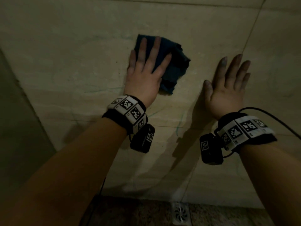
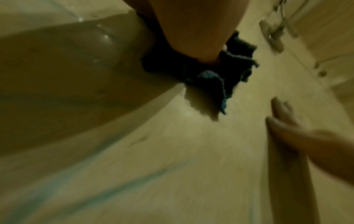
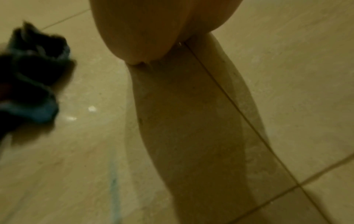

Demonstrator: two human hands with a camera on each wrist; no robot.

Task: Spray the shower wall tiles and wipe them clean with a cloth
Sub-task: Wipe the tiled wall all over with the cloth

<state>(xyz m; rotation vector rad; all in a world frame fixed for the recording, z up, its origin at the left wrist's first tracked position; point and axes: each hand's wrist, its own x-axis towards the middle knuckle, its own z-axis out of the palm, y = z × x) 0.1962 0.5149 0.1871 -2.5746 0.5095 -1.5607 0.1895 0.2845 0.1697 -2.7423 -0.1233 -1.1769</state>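
A dark blue cloth [image 1: 174, 66] lies flat against the beige shower wall tiles [image 1: 81, 46]. My left hand [image 1: 145, 66] presses on it with straight, spread fingers. The cloth's folded, frayed edges [image 2: 229, 75] stick out below the palm in the left wrist view. My right hand [image 1: 228, 85] rests flat on the bare tile to the right of the cloth, fingers straight, holding nothing. In the right wrist view the cloth [image 3: 34, 84] shows blurred at the left edge. Thin blue-green streaks [image 1: 104, 91] run down the wet tile. No spray bottle is in view.
A grout line [image 1: 250, 33] runs diagonally at the upper right. A floor drain [image 1: 180, 212] sits in the speckled floor below the wall. Chrome shower fittings [image 2: 273, 33] hang on the wall, seen in the left wrist view. A wall corner [image 1: 32, 103] lies at the left.
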